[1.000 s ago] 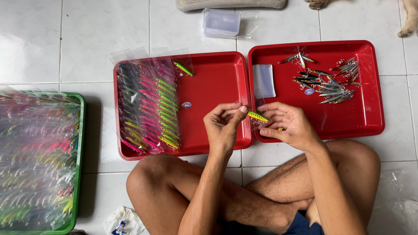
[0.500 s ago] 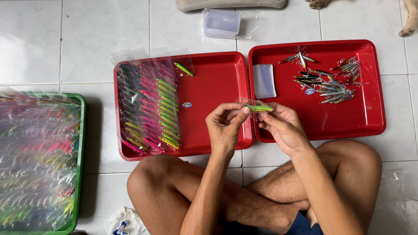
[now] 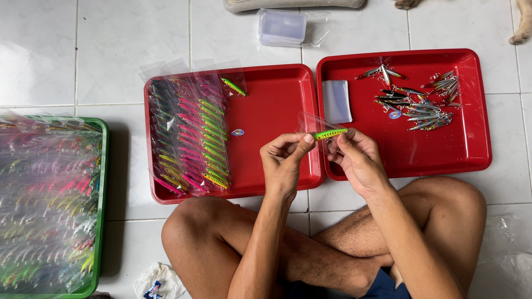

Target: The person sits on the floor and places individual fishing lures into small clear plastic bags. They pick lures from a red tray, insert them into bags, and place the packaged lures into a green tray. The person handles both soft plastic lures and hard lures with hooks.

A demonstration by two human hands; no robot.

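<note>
A small green and yellow fishing lure (image 3: 329, 133) is held level between both hands, above the gap between two red trays. My left hand (image 3: 285, 160) pinches its left end along with a thin clear plastic sleeve (image 3: 311, 122). My right hand (image 3: 358, 158) grips the lure's right end. The left red tray (image 3: 277, 105) carries rows of bagged lures (image 3: 191, 135) on its left side. The right red tray (image 3: 471, 138) holds a loose pile of bare lures (image 3: 418, 102) and a stack of clear sleeves (image 3: 337, 101).
A green tray (image 3: 101, 210) full of bagged lures lies at the left edge. A clear plastic box (image 3: 281, 26) stands on the white tile floor beyond the trays. My crossed bare legs (image 3: 233, 243) fill the foreground. Crumpled wrapping (image 3: 158, 281) lies by my left knee.
Both hands have lifted the lure slightly and turned it level. The clear sleeve now shows at its left end, by my left thumb.
</note>
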